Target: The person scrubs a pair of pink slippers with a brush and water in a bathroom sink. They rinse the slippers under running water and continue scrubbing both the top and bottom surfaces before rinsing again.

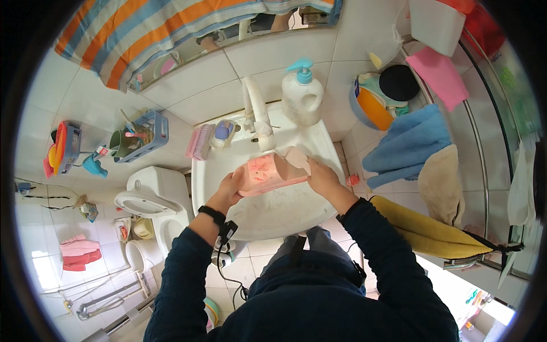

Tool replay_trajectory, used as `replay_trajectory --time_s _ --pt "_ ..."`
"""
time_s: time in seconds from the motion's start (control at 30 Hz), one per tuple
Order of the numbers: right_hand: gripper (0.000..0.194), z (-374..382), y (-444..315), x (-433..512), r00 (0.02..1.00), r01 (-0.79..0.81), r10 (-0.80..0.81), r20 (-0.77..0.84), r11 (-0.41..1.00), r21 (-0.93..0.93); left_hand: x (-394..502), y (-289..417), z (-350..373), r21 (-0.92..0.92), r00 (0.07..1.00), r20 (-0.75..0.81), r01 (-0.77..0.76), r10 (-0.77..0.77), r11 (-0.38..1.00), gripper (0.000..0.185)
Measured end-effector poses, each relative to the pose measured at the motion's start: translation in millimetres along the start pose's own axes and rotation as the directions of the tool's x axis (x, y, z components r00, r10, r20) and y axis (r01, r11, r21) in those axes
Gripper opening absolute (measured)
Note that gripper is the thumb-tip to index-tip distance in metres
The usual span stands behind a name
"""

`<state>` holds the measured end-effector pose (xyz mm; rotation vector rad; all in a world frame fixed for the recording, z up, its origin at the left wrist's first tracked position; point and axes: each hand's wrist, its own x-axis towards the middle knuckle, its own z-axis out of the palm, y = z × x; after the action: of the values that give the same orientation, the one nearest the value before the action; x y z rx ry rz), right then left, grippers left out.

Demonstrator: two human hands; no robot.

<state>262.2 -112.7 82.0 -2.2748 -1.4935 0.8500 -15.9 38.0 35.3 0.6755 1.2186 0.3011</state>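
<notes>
A pink slipper (263, 173) with a printed strap is held over the white washbasin (256, 220), below the faucet (261, 111). My left hand (231, 187) grips one end of it. At its other end is my right hand (323, 177), with a pale, flat piece (295, 158) between thumb and fingers; whether this is a cloth or a part of the footwear I cannot tell. Left of the faucet, a pink scrubbing brush (200, 142) lies on the rim beside a soap dish (223, 133). A pump bottle (302, 96) with a blue top stands behind the basin's right side.
A blue wall rack (160, 132) with cups hangs at the left, above the toilet (160, 188). On the right are a metal towel rail (474, 128), a blue towel (410, 145), a yellow cloth (427, 231) and a filled wall basin (359, 107). A mirror (239, 36) is ahead.
</notes>
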Motion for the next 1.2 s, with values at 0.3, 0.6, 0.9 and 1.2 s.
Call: replay_trajectory --time_s 0.3,0.6,0.9,1.2 --pt "0.047 7 -4 29 0.936 0.017 0.107 0.335 0.938 -0.347 57 -17 -7 0.626 0.965 0.254 -0.213 0.062 0.75 0.081" --pt "0.035 17 7 50 0.962 0.078 -0.008 0.272 0.966 -0.246 85 -47 10 0.859 0.909 0.258 -0.37 0.326 0.354 0.096" --pt "0.038 33 -7 78 0.93 0.339 -0.289 0.228 0.913 -0.227 94 -53 21 0.868 0.965 0.205 -0.257 0.167 0.424 0.095" --pt "0.032 56 7 81 0.968 0.248 -0.224 0.115 0.921 -0.299 95 -47 19 0.916 0.977 0.19 -0.211 0.096 0.341 0.092"
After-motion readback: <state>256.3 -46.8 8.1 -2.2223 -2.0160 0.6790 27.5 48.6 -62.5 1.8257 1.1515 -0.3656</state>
